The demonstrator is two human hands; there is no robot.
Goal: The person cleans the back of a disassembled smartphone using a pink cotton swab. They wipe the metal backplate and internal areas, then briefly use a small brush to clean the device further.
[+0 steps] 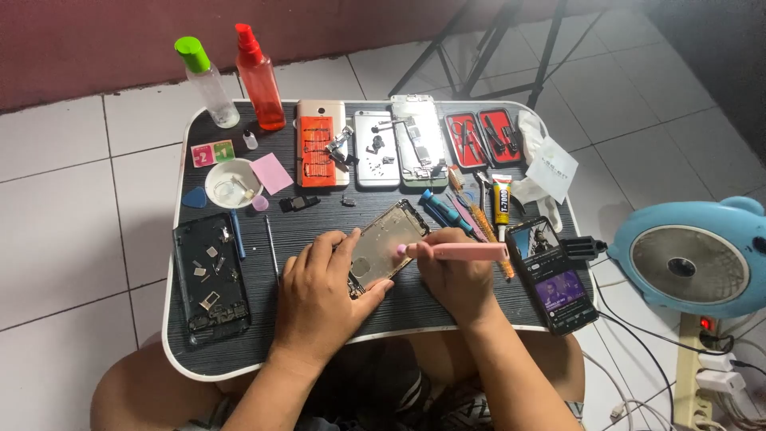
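The opened phone frame [385,247] is being kept tilted near the middle of the dark tray table [239,351], and it is being pinned at its lower edge by the left hand [323,299], whose fingers are pressed on it. A pink pen-shaped tool [459,251] is being gripped in the closed right hand [455,283], its tip being laid on the frame. Little free room is being left: a dark phone body [209,279] is lying near the left rim, and a lit phone [552,275] is reaching the right edge.

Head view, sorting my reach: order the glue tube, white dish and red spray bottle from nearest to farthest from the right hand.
From the right hand:
1. Glue tube, just beyond it, slightly right.
2. White dish, far left.
3. Red spray bottle, back left edge.
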